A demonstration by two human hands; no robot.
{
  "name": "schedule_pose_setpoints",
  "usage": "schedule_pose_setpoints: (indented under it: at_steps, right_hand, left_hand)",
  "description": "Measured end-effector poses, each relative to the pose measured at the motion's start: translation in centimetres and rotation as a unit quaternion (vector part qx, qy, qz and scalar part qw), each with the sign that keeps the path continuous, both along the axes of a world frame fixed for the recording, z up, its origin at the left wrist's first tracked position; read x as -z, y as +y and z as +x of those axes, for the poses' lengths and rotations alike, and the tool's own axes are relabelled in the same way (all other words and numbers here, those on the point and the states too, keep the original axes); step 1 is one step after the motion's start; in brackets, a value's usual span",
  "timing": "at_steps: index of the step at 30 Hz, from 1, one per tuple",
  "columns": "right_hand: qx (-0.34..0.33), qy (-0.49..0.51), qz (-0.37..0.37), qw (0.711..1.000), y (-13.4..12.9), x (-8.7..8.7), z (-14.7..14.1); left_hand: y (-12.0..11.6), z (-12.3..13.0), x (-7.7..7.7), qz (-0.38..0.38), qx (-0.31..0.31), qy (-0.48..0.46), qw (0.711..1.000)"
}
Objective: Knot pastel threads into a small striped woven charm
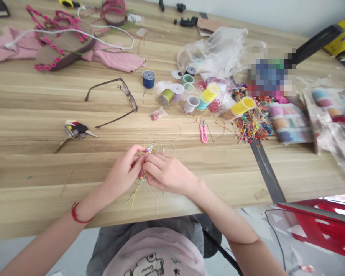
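Near the front edge of the wooden table, my two hands meet fingertip to fingertip over a small bundle of thin threads (pixel 139 186). My left hand (pixel 128 165) pinches the work from the left, its thumb and forefinger closed. From the right, my right hand (pixel 163 171) is curled with its fingers pressed together at the same spot. Yellow and pale strands hang toward me and loop out beyond my fingers. A small multicoloured braided tip (pixel 151 147) pokes out above the fingertips. The part between my fingers is mostly hidden.
Pink thread snips (pixel 203 132) lie beyond my right hand. Several thread spools (pixel 177 92) stand farther back, beside a heap of coloured threads (pixel 253 122). Eyeglasses (pixel 129 96) and keys (pixel 76 129) rest on the left. A pink-trimmed sandal (pixel 66 44) lies at the back left.
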State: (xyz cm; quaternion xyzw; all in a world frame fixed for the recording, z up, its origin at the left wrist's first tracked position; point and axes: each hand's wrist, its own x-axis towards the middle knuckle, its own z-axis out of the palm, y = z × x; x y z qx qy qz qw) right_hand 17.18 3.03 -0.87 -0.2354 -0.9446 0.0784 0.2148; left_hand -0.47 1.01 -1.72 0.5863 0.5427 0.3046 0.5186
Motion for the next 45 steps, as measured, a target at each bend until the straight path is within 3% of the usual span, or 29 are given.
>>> schedule_pose_setpoints:
  at_steps: [8, 13, 18, 23, 26, 32, 36, 40, 42, 45]
  right_hand:
    - [0.001, 0.005, 0.003, 1.000, 0.0, 0.1, -0.1]
    - [0.006, 0.036, 0.022, 0.999, -0.2, -0.3, 0.1]
    - [0.023, 0.150, -0.002, 0.988, -0.3, -1.2, 0.7]
    - [0.091, 0.270, -0.097, 0.954, 0.2, -3.2, 2.0]
    - [0.141, 0.318, -0.101, 0.932, 0.3, -4.2, 3.2]
    - [0.253, 0.489, -0.067, 0.832, 1.9, -4.3, 4.9]
    - [0.206, 0.624, -0.036, 0.753, 3.8, -4.8, 5.5]
    - [0.128, 0.669, -0.192, 0.707, 3.7, -5.4, 4.9]
    - [0.084, 0.643, -0.279, 0.708, 2.8, -5.2, 4.0]
    - [0.044, 0.556, -0.316, 0.768, 1.3, -4.3, 2.4]
  left_hand:
    - [-0.1, 0.0, -0.1, 0.027, 0.005, 0.024, 0.999]
    - [0.0, 0.3, -0.9, -0.028, -0.025, -0.052, 0.998]
    - [0.0, 0.4, -1.7, -0.051, -0.048, -0.119, 0.990]
    - [-0.4, 0.3, -2.2, -0.019, -0.054, -0.150, 0.987]
    - [-0.7, 0.2, -2.4, -0.003, -0.050, -0.163, 0.985]
    - [-1.0, 0.1, -2.5, -0.001, -0.018, -0.185, 0.983]
    - [-1.0, 0.1, -2.1, -0.008, -0.002, -0.196, 0.981]
    - [-1.0, 0.1, -1.8, -0.011, 0.009, -0.214, 0.977]
    - [-1.1, 0.1, -1.7, -0.008, 0.015, -0.222, 0.975]
    - [-1.1, 0.2, -1.7, -0.011, 0.022, -0.231, 0.973]
